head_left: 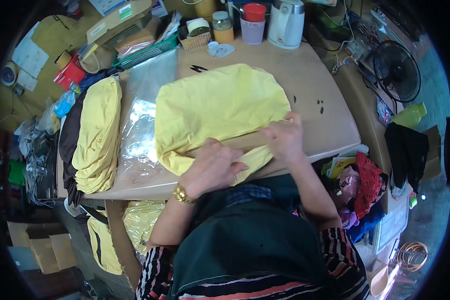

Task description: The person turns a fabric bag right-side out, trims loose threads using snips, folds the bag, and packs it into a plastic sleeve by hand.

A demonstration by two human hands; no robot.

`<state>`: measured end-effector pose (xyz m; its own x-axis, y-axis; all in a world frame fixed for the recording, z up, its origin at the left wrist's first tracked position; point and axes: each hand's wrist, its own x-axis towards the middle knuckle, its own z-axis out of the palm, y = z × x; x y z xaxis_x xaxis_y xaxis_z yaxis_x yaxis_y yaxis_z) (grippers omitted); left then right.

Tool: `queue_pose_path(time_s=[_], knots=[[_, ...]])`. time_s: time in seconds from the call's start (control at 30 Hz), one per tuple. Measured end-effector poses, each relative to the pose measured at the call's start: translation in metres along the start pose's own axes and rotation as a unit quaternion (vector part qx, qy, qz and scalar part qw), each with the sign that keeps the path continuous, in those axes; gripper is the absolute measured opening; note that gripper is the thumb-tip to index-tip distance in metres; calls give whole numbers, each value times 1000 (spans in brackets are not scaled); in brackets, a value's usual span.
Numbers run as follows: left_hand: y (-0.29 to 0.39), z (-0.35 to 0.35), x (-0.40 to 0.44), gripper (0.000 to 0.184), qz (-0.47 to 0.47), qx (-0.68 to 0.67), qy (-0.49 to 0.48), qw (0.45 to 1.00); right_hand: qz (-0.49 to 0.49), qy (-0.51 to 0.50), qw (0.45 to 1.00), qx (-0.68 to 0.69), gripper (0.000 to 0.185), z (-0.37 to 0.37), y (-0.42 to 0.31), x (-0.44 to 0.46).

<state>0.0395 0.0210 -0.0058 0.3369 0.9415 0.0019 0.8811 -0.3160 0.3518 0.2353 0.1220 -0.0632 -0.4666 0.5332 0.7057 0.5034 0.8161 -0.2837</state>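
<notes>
A pale yellow cloth piece [220, 100] lies spread on the table in front of me, its near edge pulled out into a loose strip. My left hand [215, 165] is closed on that strip at the near side, with its fingertips partly hidden beneath. Farther right, my right hand [285, 137] pinches the cloth's right near corner. Between the two hands a gap in the cloth shows the brown table top. Left of the cloth lie clear plastic bags [140, 120], and beyond them a stack of folded yellow cloth [99, 135].
Black thread snips [198, 68] lie behind the cloth. Along the back stand a green basket [150, 52], a jar [222, 27], a purple cup [253, 31] and a white kettle [286, 24]. A black fan [397, 71] is at right. Below the table's left edge, a box holds wrapped yellow cloth [142, 220].
</notes>
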Motion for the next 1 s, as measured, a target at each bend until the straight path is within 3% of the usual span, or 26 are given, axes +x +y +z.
queue_pose_path(time_s=[0.07, 0.13, 0.2, 0.33, 0.37, 0.4, 0.43, 0.5, 0.53, 0.6, 0.7, 0.77, 0.8, 0.83, 0.87, 0.9, 0.93, 1.0], knots=[[-44, -1, -25, 19, -11, 12, 10, 1000, 56, 52, 997, -19, 26, -15, 38, -7], [-60, -1, -36, 18, -21, 21, 13, 999, 150, 94, 968, -178, 26, -35, 64, -11], [-61, -5, -37, 19, -29, -2, 103, 994, 98, 98, 983, -123, 19, -36, 35, -1], [-29, 0, -10, 17, 49, -47, 98, 993, -55, 102, 993, -3, 23, -2, -24, 18], [-28, -4, -11, 17, 49, -48, 99, 993, -96, 23, 995, 10, 28, 9, -17, 9], [-28, -10, -14, 17, 41, -37, 34, 998, -135, -57, 989, 25, 32, 17, -10, 2], [-31, -15, -17, 17, 33, -24, -31, 999, -137, -57, 989, 24, 32, 15, 4, -1], [-48, -8, -29, 17, 20, -45, -21, 999, -53, -55, 996, -39, 34, 5, 35, -1], [-52, -7, -30, 16, 5, -42, -2, 999, 2, -106, 994, -23, 32, -5, 23, 5], [-50, -4, -30, 15, -14, -44, 14, 999, -37, -58, 998, 10, 30, 3, -20, 24], [-24, -9, -20, 11, -4, -41, 102, 994, -92, -111, 985, 93, 24, -5, -47, 34], [-2, -15, -28, 10, -47, -22, 408, 912, -55, -145, 988, 21, 21, -10, -34, 42], [0, -5, -46, 14, -75, -137, 346, 925, -64, -144, 987, 23, 21, -16, -29, 48], [-2, 2, -50, 14, -78, -132, 353, 923, -37, -113, 992, 49, 19, -25, -25, 55], [-7, 10, -53, 21, -124, -340, 141, 921, -8, -84, 994, 75, 19, -31, -23, 59], [-14, 21, -55, 29, -160, -520, -84, 835, -13, -84, 993, 79, 19, -35, -21, 61], [-28, 46, -52, 29, -164, -520, -77, 835, -5, -73, 992, 105, 18, -39, -21, 62], [-56, 96, -36, 44, -9, -772, 90, 629, -4, -59, 989, 134, 18, -40, -19, 65]])
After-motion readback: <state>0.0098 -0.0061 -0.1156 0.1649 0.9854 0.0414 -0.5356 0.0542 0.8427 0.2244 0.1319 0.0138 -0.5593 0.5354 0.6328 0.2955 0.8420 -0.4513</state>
